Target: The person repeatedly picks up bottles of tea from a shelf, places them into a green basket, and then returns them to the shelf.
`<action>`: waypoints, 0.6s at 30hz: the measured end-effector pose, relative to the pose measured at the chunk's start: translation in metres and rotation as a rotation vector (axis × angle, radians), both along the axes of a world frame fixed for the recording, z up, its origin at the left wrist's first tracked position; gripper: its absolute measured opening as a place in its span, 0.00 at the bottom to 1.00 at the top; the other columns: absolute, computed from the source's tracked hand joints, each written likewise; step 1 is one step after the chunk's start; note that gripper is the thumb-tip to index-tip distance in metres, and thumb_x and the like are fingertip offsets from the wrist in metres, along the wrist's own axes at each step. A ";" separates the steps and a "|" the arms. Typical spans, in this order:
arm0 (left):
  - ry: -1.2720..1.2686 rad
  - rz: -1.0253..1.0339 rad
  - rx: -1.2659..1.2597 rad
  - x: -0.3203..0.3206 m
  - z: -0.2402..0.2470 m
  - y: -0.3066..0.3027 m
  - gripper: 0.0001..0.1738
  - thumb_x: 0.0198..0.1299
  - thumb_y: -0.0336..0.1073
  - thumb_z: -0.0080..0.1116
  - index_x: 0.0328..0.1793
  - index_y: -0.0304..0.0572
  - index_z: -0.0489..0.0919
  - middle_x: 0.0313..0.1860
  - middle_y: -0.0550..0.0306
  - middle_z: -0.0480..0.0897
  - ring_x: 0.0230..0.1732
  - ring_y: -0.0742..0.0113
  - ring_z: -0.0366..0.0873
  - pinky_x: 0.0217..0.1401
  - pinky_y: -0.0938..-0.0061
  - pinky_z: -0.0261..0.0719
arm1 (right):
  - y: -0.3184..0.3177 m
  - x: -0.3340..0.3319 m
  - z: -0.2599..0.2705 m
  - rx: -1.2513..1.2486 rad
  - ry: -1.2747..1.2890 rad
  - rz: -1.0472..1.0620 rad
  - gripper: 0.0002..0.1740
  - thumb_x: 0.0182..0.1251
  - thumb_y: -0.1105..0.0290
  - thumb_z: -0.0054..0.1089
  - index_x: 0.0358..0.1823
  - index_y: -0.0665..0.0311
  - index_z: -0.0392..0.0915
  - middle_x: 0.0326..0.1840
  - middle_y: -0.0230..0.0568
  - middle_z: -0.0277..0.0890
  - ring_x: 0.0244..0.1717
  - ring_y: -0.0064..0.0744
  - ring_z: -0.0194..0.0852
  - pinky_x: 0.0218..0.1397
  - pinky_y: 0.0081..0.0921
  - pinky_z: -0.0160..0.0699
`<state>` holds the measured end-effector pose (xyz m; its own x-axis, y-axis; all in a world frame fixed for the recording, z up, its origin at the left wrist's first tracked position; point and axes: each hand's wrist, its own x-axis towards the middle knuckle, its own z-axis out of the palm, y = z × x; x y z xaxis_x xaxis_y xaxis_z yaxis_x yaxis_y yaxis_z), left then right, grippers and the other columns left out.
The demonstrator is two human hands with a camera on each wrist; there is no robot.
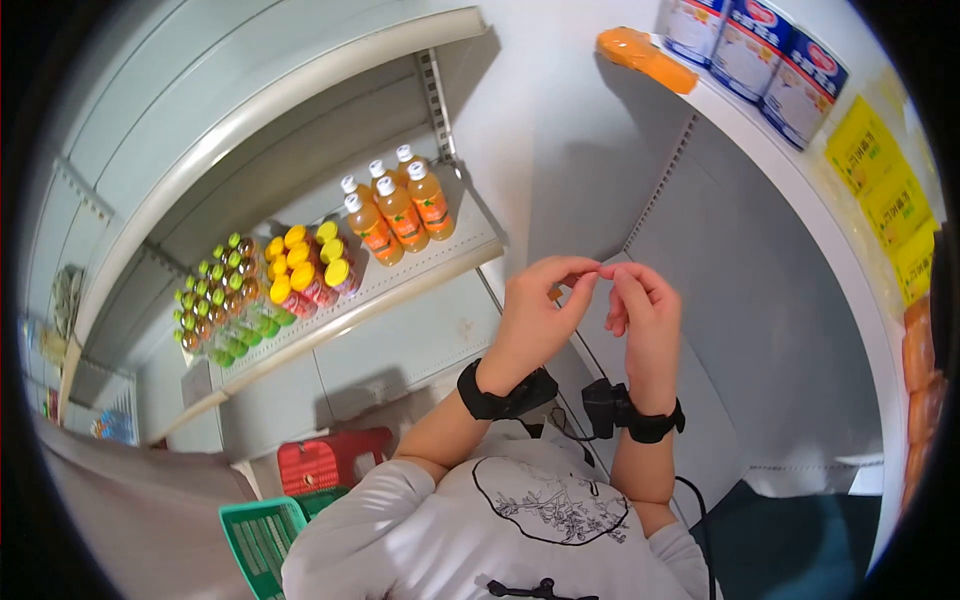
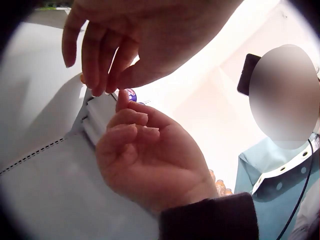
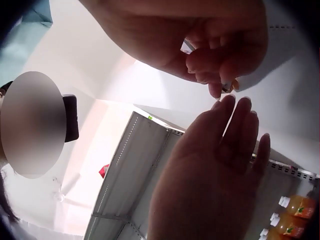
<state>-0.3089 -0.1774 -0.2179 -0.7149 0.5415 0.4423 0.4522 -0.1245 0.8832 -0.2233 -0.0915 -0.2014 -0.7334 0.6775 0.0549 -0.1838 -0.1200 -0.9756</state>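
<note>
Raised in front of the chest, my left hand [image 1: 540, 315] and right hand [image 1: 650, 325] meet at the fingertips. No object shows between them. In the left wrist view the left hand [image 2: 155, 40] comes down from the top, its fingers long and slightly bent. Below it, the right hand [image 2: 155, 160] points its index finger up, its other fingers loosely curled. The right wrist view has the right hand [image 3: 210, 45] above and the left hand [image 3: 205, 170] below, fingertips close together. Both hands are apart from the shelves.
At left, a shelf [image 1: 480, 240] holds orange-drink bottles [image 1: 400, 220], yellow-capped bottles [image 1: 300, 265] and green-capped bottles [image 1: 220, 300]. The upper right shelf has blue-and-white cans [image 1: 750, 45] and an orange package [image 1: 645, 60]. A red stool [image 1: 310, 465] and green basket [image 1: 260, 535] stand low left.
</note>
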 end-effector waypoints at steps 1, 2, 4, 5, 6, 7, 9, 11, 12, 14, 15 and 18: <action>-0.014 -0.001 -0.001 0.002 -0.002 -0.004 0.08 0.50 0.28 0.54 0.37 0.35 0.79 0.31 0.55 0.81 0.32 0.72 0.76 0.38 0.79 0.72 | -0.003 -0.001 -0.001 0.003 -0.009 0.029 0.09 0.61 0.69 0.47 0.30 0.67 0.75 0.14 0.25 0.62 0.14 0.11 0.54 0.16 0.11 0.53; -0.025 0.030 0.002 0.003 -0.004 -0.008 0.08 0.50 0.28 0.54 0.37 0.35 0.79 0.31 0.55 0.81 0.32 0.72 0.76 0.38 0.79 0.72 | -0.006 -0.002 -0.003 -0.002 -0.012 0.040 0.09 0.61 0.69 0.47 0.31 0.67 0.75 0.15 0.25 0.62 0.14 0.11 0.54 0.16 0.11 0.53; -0.057 0.051 0.014 0.005 -0.007 -0.014 0.08 0.50 0.28 0.54 0.37 0.35 0.79 0.30 0.55 0.81 0.32 0.72 0.76 0.38 0.79 0.73 | -0.010 -0.004 -0.006 0.003 -0.021 0.085 0.09 0.61 0.69 0.47 0.31 0.67 0.75 0.15 0.25 0.62 0.15 0.11 0.55 0.16 0.11 0.53; -0.066 0.084 0.022 0.005 -0.009 -0.018 0.08 0.50 0.28 0.54 0.37 0.35 0.79 0.30 0.55 0.81 0.32 0.72 0.76 0.38 0.79 0.73 | -0.012 -0.006 -0.009 0.005 -0.030 0.097 0.09 0.61 0.70 0.47 0.31 0.67 0.75 0.15 0.25 0.62 0.15 0.11 0.55 0.16 0.11 0.53; -0.043 0.102 -0.017 0.005 -0.011 -0.023 0.08 0.50 0.28 0.54 0.37 0.35 0.79 0.30 0.55 0.81 0.32 0.72 0.76 0.37 0.79 0.73 | -0.014 -0.007 -0.012 0.006 -0.040 0.109 0.09 0.61 0.70 0.47 0.31 0.67 0.75 0.16 0.25 0.62 0.15 0.11 0.55 0.17 0.11 0.53; -0.022 0.120 -0.056 0.005 -0.013 -0.028 0.08 0.50 0.27 0.53 0.37 0.35 0.79 0.30 0.55 0.81 0.32 0.73 0.76 0.37 0.80 0.73 | -0.017 -0.008 -0.014 0.013 -0.049 0.143 0.09 0.61 0.70 0.47 0.31 0.67 0.75 0.16 0.25 0.62 0.15 0.11 0.55 0.17 0.11 0.53; -0.072 0.160 -0.040 0.007 -0.015 -0.037 0.08 0.50 0.27 0.53 0.37 0.34 0.79 0.30 0.55 0.81 0.31 0.73 0.76 0.37 0.80 0.73 | -0.022 -0.010 -0.019 -0.009 -0.054 0.200 0.08 0.61 0.70 0.48 0.32 0.67 0.75 0.16 0.24 0.62 0.16 0.11 0.55 0.17 0.11 0.54; -0.118 0.193 -0.027 0.008 -0.017 -0.046 0.08 0.50 0.27 0.53 0.37 0.34 0.79 0.30 0.55 0.81 0.31 0.73 0.76 0.37 0.80 0.73 | -0.030 -0.012 -0.018 0.013 -0.065 0.247 0.09 0.61 0.70 0.48 0.32 0.67 0.75 0.16 0.24 0.63 0.16 0.11 0.56 0.17 0.11 0.55; -0.100 0.199 -0.033 0.007 -0.018 -0.051 0.08 0.50 0.27 0.53 0.36 0.33 0.79 0.29 0.55 0.81 0.31 0.73 0.76 0.37 0.80 0.73 | -0.034 -0.014 -0.019 0.026 -0.064 0.262 0.09 0.62 0.70 0.48 0.32 0.67 0.75 0.16 0.24 0.63 0.16 0.11 0.56 0.17 0.11 0.55; -0.086 0.224 -0.048 0.007 -0.019 -0.063 0.08 0.50 0.27 0.53 0.36 0.33 0.78 0.29 0.55 0.81 0.30 0.74 0.76 0.36 0.80 0.73 | -0.041 -0.016 -0.021 0.032 -0.061 0.304 0.09 0.62 0.70 0.48 0.33 0.67 0.76 0.17 0.25 0.64 0.16 0.11 0.56 0.17 0.10 0.55; -0.079 0.241 -0.044 0.005 -0.020 -0.067 0.07 0.50 0.27 0.53 0.35 0.33 0.78 0.29 0.55 0.81 0.30 0.74 0.76 0.36 0.80 0.73 | -0.044 -0.019 -0.021 0.049 -0.047 0.321 0.09 0.62 0.70 0.48 0.33 0.67 0.76 0.18 0.25 0.65 0.17 0.11 0.57 0.17 0.10 0.56; -0.097 0.312 -0.013 -0.003 -0.022 -0.082 0.06 0.49 0.27 0.53 0.33 0.33 0.78 0.28 0.57 0.80 0.28 0.76 0.75 0.34 0.82 0.72 | -0.055 -0.028 -0.015 0.111 -0.092 0.436 0.10 0.62 0.70 0.48 0.38 0.67 0.76 0.18 0.25 0.66 0.18 0.11 0.58 0.18 0.11 0.58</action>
